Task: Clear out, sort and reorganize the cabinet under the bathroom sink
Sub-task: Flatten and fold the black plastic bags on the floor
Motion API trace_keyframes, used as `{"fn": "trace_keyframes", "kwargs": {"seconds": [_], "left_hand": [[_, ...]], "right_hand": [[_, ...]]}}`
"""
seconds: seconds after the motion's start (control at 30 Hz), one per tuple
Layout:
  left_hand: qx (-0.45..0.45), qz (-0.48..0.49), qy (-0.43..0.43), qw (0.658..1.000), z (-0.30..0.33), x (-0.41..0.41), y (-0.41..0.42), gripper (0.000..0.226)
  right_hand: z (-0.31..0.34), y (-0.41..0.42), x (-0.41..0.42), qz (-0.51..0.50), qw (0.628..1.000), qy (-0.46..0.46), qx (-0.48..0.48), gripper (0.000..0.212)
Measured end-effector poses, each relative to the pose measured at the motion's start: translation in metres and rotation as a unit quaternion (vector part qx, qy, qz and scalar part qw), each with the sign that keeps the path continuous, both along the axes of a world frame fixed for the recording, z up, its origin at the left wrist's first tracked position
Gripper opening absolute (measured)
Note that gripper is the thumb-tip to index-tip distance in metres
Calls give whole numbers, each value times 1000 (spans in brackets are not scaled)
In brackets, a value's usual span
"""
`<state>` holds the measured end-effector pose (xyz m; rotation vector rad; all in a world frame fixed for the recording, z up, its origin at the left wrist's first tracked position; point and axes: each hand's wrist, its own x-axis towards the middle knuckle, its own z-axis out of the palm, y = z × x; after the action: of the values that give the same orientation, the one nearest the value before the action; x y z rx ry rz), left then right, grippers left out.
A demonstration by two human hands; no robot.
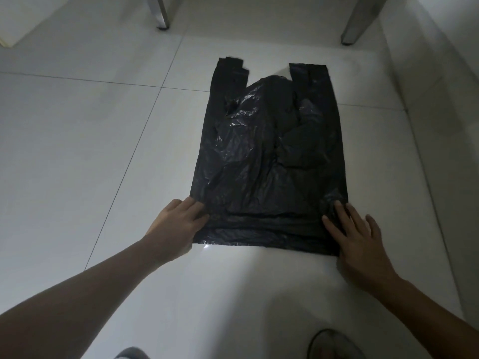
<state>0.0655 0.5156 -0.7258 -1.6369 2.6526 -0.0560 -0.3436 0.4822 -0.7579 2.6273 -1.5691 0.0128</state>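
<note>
Black plastic bag [269,161] flat on white tile floor [77,138], left hand [176,226] and right hand [360,242] pressing its near corners, fingers spread flat, bare tile all round

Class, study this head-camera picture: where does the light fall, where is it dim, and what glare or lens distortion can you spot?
Head view: dim overall; brightest on the floor tiles near the bag's near edge, with a small glare spot there. The black plastic bag shows faint sheen on its creases. Left hand and right hand are shadowed. Wide-angle bending splays the metal legs.

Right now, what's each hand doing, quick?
Left hand: open, fingers flat on the near left corner of the black plastic bag.
Right hand: open, fingers spread, pressing the bag's near right corner.
</note>
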Motion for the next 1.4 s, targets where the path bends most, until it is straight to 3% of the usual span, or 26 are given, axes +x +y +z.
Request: {"fn": "trace_keyframes", "kwargs": {"seconds": [0.1,0.2,0.33,0.4,0.63,0.9,1.27,1.4], "left_hand": [[-12,38,4,999,7,-7,2,42],[-47,47,81,994,18,-26,-3,52],[-61,49,167,983,25,-60,-28,47],[-41,45,165,984,20,-75,-44,44],[85,173,37,981,-27,-84,-53,81],[65,261,37,962,-36,-79,-44,98],[102,263,30,959,-31,-80,-47,117],[110,251,34,961,-27,-78,-43,115]], "right_hand": [[10,2,9,-6,999,-39,8,77],[27,-6,24,-31,994,-102,10,83],[44,-30,53,-49,977,-208,13,62],[43,-41,70,-46,973,-226,29,52],[5,-50,82,-84,988,-21,127,78],[0,-47,81,-124,983,-13,134,83],[2,-40,72,-157,979,6,131,89],[3,-34,69,-160,978,8,135,91]]}}
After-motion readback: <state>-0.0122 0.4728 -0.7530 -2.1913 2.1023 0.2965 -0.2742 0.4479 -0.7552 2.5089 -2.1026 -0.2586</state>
